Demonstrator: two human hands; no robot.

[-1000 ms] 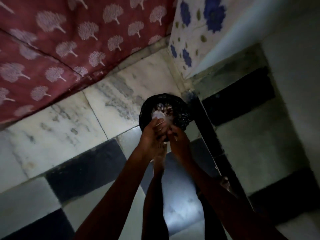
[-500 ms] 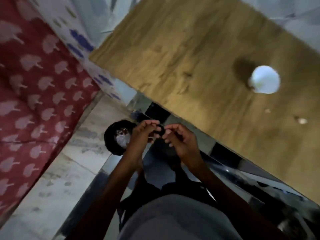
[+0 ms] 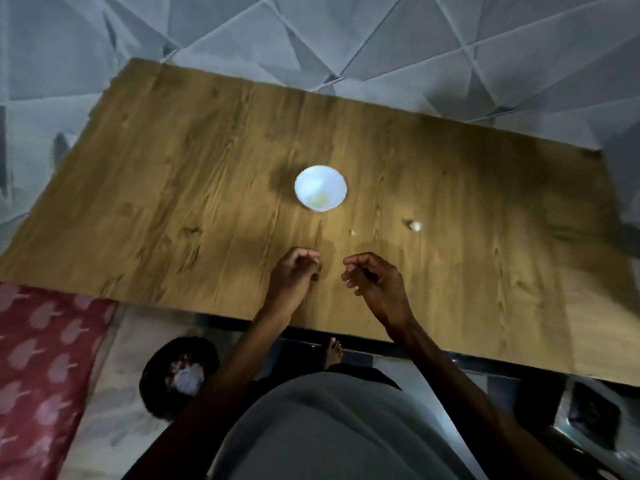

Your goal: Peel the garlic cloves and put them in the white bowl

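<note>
Left hand [image 3: 294,273] over the near part of the wooden worktop [image 3: 173,202], fingers curled in to the thumb; can't tell if it holds anything. Right hand [image 3: 375,280] just beside it, apart, fingers loosely curled, nothing visible in it. White bowl [image 3: 320,188] beyond the hands, pale yellowish bits inside. Garlic clove [image 3: 415,225] right of the bowl, small scrap [image 3: 353,232] between them. Black bin [image 3: 152,403] on the floor, lower left.

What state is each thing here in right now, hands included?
white bowl: upright on the table, pale bits inside.
garlic clove: lying loose on the table, right of the bowl.
black bin: open-topped, pale scraps inside.
left hand: fingers curled, contents unclear.
right hand: loosely curled, nothing visible in it.
</note>
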